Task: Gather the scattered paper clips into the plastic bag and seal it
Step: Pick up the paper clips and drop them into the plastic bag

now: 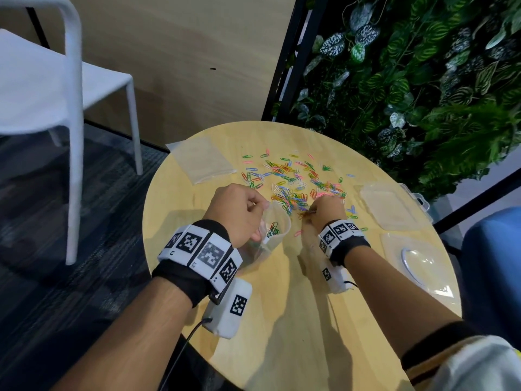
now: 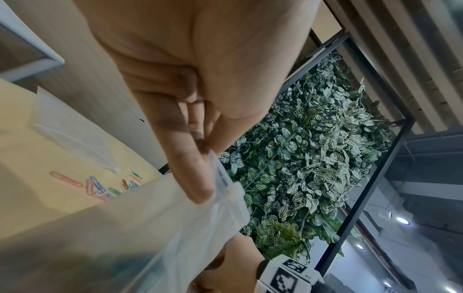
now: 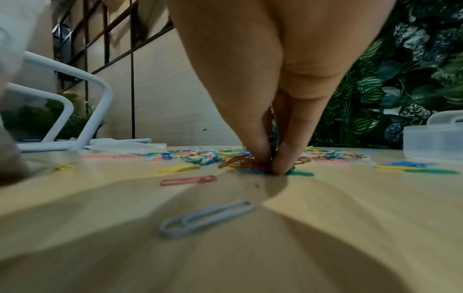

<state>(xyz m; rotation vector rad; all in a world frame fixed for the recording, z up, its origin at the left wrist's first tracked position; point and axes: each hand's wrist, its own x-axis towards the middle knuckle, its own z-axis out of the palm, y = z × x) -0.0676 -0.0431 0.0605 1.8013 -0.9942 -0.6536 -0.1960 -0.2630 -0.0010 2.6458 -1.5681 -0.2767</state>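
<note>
Two clear boxes [image 1: 390, 206] flank scattered paper clips [image 1: 293, 176].

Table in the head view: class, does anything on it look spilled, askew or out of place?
Yes. Coloured paper clips lie strewn loose across the middle of the round table, not in any container. Only a few sit in the plastic bag that the left hand pinches open. The right hand pinches more from the pile.

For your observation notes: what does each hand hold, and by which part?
Left hand pinches the clear plastic bag at its open rim. Right hand pinches several coloured paper clips on the table.
</note>
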